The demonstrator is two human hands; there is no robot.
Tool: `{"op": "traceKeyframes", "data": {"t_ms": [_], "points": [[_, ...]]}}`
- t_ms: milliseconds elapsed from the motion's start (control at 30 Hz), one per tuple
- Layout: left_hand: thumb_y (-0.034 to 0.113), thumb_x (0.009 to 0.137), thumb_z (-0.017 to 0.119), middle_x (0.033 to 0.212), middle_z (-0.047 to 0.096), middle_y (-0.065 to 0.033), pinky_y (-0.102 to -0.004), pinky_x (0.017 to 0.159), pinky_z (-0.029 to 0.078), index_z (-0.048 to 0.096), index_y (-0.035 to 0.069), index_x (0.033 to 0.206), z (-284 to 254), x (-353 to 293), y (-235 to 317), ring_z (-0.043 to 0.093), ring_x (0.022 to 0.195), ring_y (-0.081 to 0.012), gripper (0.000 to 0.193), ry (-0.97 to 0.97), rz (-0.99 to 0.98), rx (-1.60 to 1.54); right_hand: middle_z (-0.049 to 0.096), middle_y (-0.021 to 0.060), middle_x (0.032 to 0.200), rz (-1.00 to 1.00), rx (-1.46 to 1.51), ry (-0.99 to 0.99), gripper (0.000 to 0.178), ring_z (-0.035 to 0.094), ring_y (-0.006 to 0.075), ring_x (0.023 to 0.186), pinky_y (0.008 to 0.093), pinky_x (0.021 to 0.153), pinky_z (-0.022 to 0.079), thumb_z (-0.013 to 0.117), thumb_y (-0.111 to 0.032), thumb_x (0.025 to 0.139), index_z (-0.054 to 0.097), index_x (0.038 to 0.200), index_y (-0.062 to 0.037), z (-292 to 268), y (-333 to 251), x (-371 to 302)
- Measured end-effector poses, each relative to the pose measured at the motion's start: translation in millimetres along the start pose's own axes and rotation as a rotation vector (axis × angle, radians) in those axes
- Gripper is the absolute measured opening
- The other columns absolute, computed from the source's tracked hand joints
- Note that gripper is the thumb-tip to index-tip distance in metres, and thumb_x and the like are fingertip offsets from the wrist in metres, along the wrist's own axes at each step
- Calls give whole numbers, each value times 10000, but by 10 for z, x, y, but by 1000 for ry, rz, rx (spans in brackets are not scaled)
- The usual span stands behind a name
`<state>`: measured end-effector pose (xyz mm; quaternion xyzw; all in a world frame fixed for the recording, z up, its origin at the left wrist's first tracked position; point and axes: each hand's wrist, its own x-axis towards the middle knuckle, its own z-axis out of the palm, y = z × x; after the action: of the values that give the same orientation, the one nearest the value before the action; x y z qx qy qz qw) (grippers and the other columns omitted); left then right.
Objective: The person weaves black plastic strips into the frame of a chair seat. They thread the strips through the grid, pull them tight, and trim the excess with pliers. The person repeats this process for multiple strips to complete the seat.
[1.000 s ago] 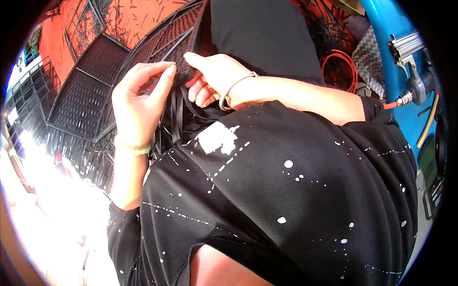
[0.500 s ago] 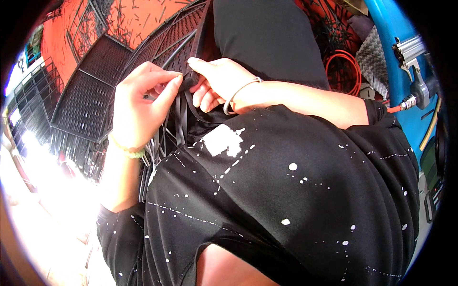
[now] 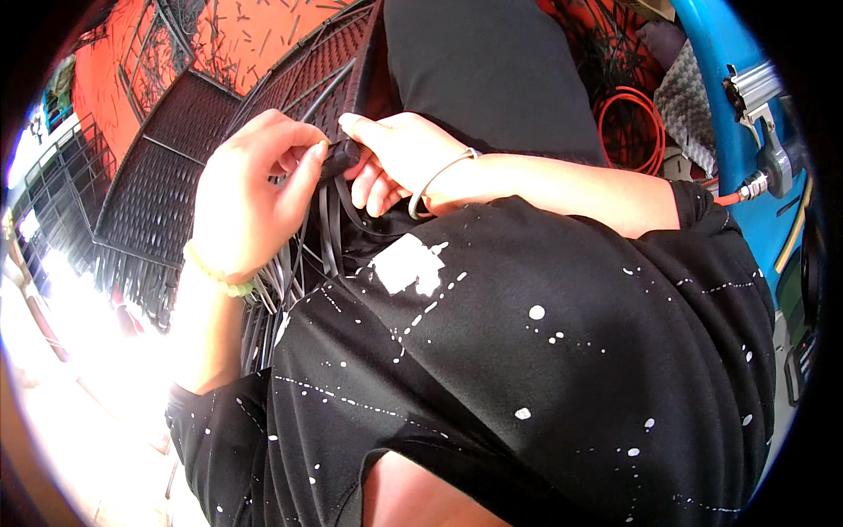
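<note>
Red flooring (image 3: 250, 31), strewn with black clippings, is noted beyond both grips. Strong glare is recorded below and to the left of the left grip, where detail is washed out.

Right grip (image 3: 399, 151): closed on a black frame end (image 3: 342, 160), its thumb extended above the piece and its other fingers curled below. Left grip (image 3: 248, 198): thumb and forefinger brought together in a pinch, just beside the same frame end; whether anything thin is held between the tips cannot be told. Frame end is thus located between the two grips.

Black strips (image 3: 331, 230) are seen hanging below the frame end, between the left grip and the shirt (image 3: 562, 325), which is black with white specks. Beyond the grips a woven panel (image 3: 294, 75) is positioned, dark and close-textured. To the left of the left grip a second panel (image 3: 154, 189) is found, its lower side fringed with loose strips. Farther left, a dark grid (image 3: 57, 184) is partly lost in glare.

A bead bracelet (image 3: 218, 279) is worn on the left wrist, a metal bangle (image 3: 443, 174) on the right. Trousers (image 3: 487, 75), black, are seen beyond the right grip. Well to the right of that grip, a red hose coil (image 3: 659, 140), a grey textured sheet (image 3: 689, 114) and a blue frame (image 3: 707, 39) are observed; a hose fitting (image 3: 753, 187) is located beside the blue frame.
</note>
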<state>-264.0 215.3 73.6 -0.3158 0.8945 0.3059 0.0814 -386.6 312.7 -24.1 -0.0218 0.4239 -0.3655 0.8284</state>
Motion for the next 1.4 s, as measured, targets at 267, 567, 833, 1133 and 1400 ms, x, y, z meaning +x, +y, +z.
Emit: {"op": "traceKeyframes", "data": {"t_ms": [267, 567, 833, 1133, 1400], "points": [[83, 782, 678, 768, 652, -127, -338, 641, 516, 658, 15, 866, -167, 184, -25, 657, 693, -276, 110, -214, 93, 154, 645, 161, 640, 11, -49, -2, 528, 595, 192, 471, 294, 505, 501, 434, -433, 1000, 575, 824, 45, -22, 12, 6], [31, 775, 681, 812, 666, -132, -338, 682, 533, 669, -9, 879, -150, 172, -120, 671, 760, -287, 112, -279, 224, 169, 649, 166, 644, 28, -27, -12, 526, 599, 195, 472, 298, 513, 507, 439, -435, 998, 577, 825, 43, -40, 7, 2], [37, 769, 687, 776, 637, -114, -354, 652, 527, 660, 12, 871, -81, 91, -103, 646, 717, -292, 108, -180, 325, 283, 650, 161, 644, 23, -27, -6, 525, 598, 195, 469, 293, 504, 493, 432, -436, 1002, 575, 825, 37, -25, 24, 23], [63, 778, 647, 777, 592, -97, -372, 652, 513, 633, 38, 874, -48, 71, -24, 619, 731, -287, 100, -180, 348, 460, 651, 166, 641, 15, -30, 8, 516, 595, 199, 467, 296, 528, 499, 430, -421, 1003, 583, 819, 37, -16, 23, 25], [82, 779, 642, 784, 607, -105, -361, 669, 516, 662, 24, 878, -85, 210, 84, 627, 743, -292, 117, -302, 349, 540, 654, 155, 648, 21, -62, 30, 522, 604, 199, 489, 306, 547, 506, 415, -413, 1006, 590, 831, 46, 0, 23, -13]]}}
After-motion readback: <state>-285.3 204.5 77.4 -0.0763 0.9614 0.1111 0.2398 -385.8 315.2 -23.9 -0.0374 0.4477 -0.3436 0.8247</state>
